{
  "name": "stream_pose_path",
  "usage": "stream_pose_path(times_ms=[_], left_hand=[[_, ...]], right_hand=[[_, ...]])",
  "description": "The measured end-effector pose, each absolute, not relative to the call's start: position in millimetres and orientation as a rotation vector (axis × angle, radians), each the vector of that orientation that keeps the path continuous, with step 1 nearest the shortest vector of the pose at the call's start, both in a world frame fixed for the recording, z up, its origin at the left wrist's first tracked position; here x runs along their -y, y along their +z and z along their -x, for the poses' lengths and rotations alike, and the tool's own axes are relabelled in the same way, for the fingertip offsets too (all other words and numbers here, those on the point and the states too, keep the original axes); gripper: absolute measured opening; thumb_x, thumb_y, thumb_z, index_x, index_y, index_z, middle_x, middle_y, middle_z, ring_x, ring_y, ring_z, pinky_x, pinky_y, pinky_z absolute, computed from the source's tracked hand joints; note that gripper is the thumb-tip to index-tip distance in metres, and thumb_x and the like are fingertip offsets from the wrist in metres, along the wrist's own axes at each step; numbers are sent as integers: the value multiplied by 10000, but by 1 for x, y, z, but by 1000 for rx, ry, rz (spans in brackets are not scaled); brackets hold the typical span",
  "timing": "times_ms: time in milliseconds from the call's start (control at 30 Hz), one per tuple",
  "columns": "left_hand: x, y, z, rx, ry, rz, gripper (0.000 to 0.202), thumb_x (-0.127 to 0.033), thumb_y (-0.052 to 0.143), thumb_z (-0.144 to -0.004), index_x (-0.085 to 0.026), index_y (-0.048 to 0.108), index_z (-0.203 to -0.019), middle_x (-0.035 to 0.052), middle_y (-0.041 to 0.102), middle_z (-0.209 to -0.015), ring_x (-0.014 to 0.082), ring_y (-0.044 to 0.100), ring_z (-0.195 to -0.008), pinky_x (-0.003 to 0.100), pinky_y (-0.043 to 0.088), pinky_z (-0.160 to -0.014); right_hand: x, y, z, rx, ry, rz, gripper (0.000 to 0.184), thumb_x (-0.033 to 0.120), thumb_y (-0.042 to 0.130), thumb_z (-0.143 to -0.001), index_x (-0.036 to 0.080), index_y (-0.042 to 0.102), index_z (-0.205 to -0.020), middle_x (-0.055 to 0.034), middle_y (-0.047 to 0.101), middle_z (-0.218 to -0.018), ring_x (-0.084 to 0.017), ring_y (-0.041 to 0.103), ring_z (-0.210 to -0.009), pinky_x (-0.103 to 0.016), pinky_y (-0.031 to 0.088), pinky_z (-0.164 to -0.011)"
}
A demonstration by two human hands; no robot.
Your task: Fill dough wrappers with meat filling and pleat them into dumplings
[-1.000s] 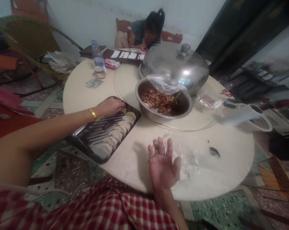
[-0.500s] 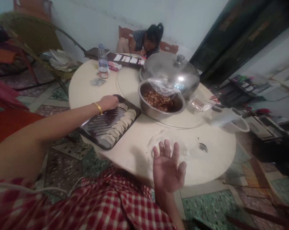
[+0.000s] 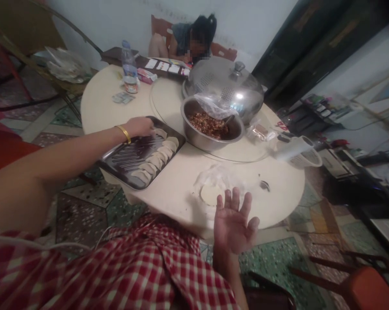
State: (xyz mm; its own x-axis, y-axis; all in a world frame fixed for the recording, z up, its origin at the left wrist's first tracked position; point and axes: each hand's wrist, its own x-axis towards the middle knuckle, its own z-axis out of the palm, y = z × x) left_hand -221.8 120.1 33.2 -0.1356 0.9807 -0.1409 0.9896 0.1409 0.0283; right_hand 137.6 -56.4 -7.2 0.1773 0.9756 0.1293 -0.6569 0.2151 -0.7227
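Note:
My left hand (image 3: pixel 141 127) reaches over a dark metal tray (image 3: pixel 123 161), its fingers bent together at the left end of a dumpling (image 3: pixel 161 134). The fingertips are partly hidden, but they look closed on that dumpling. Several more folded dumplings (image 3: pixel 155 162) lie in an overlapping row along the tray's right side. My right hand (image 3: pixel 235 226) is held palm up near the table's front edge, fingers spread, holding nothing. Just beyond it a round dough wrapper (image 3: pixel 210 195) lies on a floury patch or thin clear plastic; I cannot tell which.
A steel bowl of minced filling (image 3: pixel 207 125) stands behind the tray, before a large domed steel lid (image 3: pixel 230 86). A plastic bottle (image 3: pixel 128 60) and a small jar (image 3: pixel 131 85) stand back left. A white basket (image 3: pixel 306 157) lies at right. A person (image 3: pixel 188 41) sits across the table.
The view has shifted, so the table sits higher and further left. My left hand stays by the same dumpling. My right hand has moved right, uncovering the round wrapper.

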Motion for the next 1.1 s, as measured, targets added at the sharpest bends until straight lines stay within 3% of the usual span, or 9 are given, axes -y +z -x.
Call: stream_pose_path(times_ms=[100,200,333,433,533,700,867,1100], left_hand=[[-94,56,215,-2326,11,-2060,408,-383,488,-958,-57,703,-1077,140,716,-1019,285,640,-995,354,467,-837],[-56,66,185,-2268,175,-2195,409,-386,448,-986,-114,635,-1227,64,690,-1065,241,609,-1022,382,449,-892],[6,45,105,-1596,800,-2572,347,-318,392,-1024,-131,683,-1011,43,700,-985,153,598,-890,299,462,-855],[36,17,40,-1253,712,-2649,287,-172,400,-1005,-143,683,-971,33,696,-887,143,604,-830,256,477,-776],[34,-5,0,-1305,656,-2643,231,-136,461,-965,-142,657,-1087,50,692,-938,178,604,-902,290,472,-819],[9,-15,-10,-1502,604,-2619,246,-213,462,-976,-148,630,-1144,112,658,-1119,269,567,-1017,385,430,-822],[3,-22,-9,-1504,527,-2645,186,-242,534,-951,-160,651,-1069,89,665,-1033,270,566,-1003,370,401,-790],[-2,-28,-9,-1475,506,-2648,196,-262,486,-979,-164,655,-956,79,659,-970,255,566,-957,363,397,-761]], right_hand=[[56,-9,-149,667,1186,624,464,543,325,-940,371,659,-1213,23,724,-1212,-168,659,-1122,-393,521,-925],[53,-14,-163,704,1046,709,412,502,395,-920,355,660,-1200,-3,718,-1187,-173,668,-1083,-402,527,-917],[50,-24,-177,781,781,882,284,399,575,-849,287,676,-1090,-41,716,-1073,-181,682,-957,-415,547,-876],[51,-31,-180,808,662,938,89,307,651,-820,240,685,-868,-20,704,-971,-155,670,-919,-373,541,-874],[55,-35,-182,885,578,1035,79,263,665,-820,206,668,-766,-22,695,-953,-152,661,-932,-356,531,-878],[59,-44,-183,1125,377,1199,188,329,582,-896,180,692,-927,-103,704,-1083,-218,663,-1040,-442,523,-923],[52,-50,-181,1422,311,1250,200,289,569,-920,185,694,-1035,-121,709,-1129,-223,666,-1085,-448,539,-929],[31,-59,-190,1729,49,1251,181,220,580,-905,213,719,-1022,-117,723,-1080,-221,650,-1025,-463,535,-899]])
